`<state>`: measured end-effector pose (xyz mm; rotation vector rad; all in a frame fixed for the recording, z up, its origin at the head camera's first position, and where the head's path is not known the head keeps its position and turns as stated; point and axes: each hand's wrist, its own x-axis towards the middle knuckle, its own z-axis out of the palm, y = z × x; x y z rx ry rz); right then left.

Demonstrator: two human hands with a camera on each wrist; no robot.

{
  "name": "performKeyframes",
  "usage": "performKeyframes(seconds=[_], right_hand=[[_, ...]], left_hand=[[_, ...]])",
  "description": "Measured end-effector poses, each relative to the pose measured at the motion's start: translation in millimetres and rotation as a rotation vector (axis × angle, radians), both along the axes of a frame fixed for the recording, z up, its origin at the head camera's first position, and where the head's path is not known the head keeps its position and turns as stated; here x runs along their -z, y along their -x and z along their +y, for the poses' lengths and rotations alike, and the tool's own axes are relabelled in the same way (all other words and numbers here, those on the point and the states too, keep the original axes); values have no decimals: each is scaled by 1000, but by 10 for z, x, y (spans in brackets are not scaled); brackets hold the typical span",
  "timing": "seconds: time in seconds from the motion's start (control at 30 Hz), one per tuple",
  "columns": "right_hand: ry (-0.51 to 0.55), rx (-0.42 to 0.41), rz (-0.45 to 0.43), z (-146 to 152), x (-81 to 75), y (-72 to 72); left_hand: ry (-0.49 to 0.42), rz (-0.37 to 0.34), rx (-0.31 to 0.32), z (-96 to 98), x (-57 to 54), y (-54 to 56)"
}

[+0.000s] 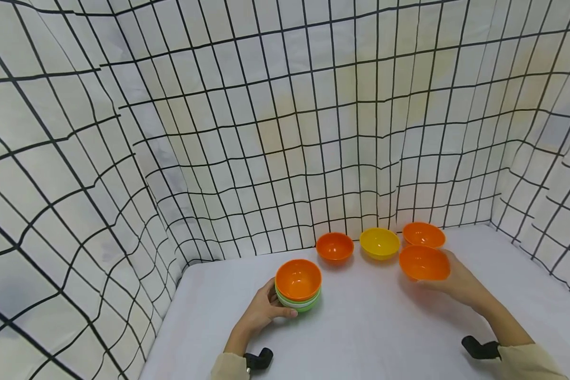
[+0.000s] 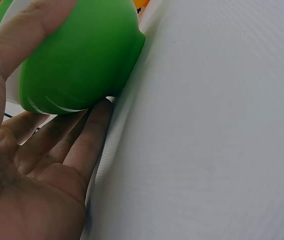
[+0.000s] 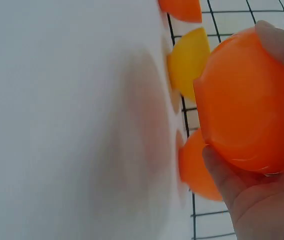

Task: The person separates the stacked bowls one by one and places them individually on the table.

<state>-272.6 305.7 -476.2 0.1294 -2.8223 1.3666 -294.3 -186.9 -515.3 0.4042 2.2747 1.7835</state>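
My left hand (image 1: 261, 310) grips a stack of bowls from its left side. The stack has an orange bowl (image 1: 298, 279) on top, with white and green rims below it. From the left wrist, the green bowl (image 2: 82, 60) sits low at the tablecloth, thumb on one side and fingers curved around the other. On the right, another orange bowl (image 1: 424, 263) is pinched by my right hand (image 1: 461, 282), thumb and fingers on opposite sides. The right wrist view shows this held bowl (image 3: 247, 100) raised off the table, with a shadow beneath.
Along the back of the white table (image 1: 361, 338) stand a red-orange bowl (image 1: 334, 248), a yellow bowl (image 1: 380, 244) and an orange bowl (image 1: 424, 233), the last just behind the held one. White walls with a black grid (image 1: 285, 132) enclose the table behind and at the sides.
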Motion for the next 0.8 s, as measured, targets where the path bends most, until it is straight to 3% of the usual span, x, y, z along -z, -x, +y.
performKeyframes(seconds=[0.3,0.8], right_hand=[[-55,15,-53,313,78,-30],[-90,27,-63,632,177,31]], left_hand=[[-9,2,10,-10,-10,-9],[19,18,-3,0,-19,-12]])
